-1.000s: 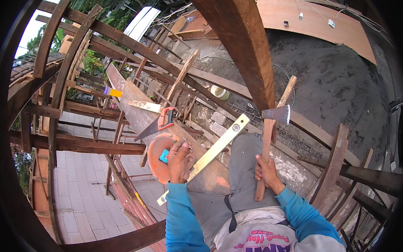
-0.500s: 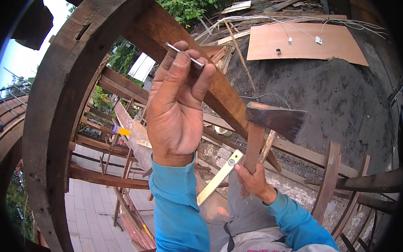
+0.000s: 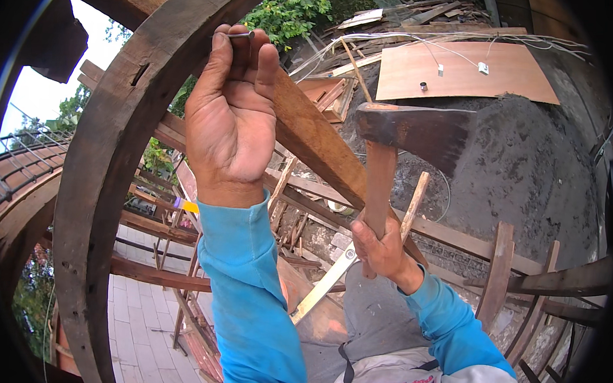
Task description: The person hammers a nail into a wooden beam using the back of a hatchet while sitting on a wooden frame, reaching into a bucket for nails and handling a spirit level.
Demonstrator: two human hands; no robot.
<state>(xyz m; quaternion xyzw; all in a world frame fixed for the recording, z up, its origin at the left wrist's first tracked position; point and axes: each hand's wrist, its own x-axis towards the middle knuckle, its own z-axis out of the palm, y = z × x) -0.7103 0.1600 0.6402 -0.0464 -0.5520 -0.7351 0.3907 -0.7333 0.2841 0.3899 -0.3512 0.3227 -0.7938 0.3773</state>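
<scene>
My left hand [image 3: 231, 131] is raised with the palm toward me, pinching a nail [image 3: 240, 35] between thumb and fingertips. The nail's head points right; its other end is at the wooden beam [image 3: 220, 53], but I cannot tell whether it touches. My right hand [image 3: 384, 251] is wrapped round the lower handle of a hatchet [image 3: 380, 170]. The hatchet stands upright, its dark, worn blade turned to the right. A pale spirit level [image 3: 327, 285] lies slanting below and left of my right hand, near my grey trousers.
A heavy curved timber [image 3: 94, 184] rises on the left. A tan panel [image 3: 469, 70] lies beside dark sand [image 3: 517, 158] on the ground below. Stacked boards [image 3: 427, 17] are at the far top, and posts [image 3: 496, 272] stand at right. Grey paving [image 3: 140, 321] shows at lower left.
My left hand has moved left and up with the nail, bringing it to the beam. The nail has turned closer to level. My right hand has lifted the hatchet slightly.
</scene>
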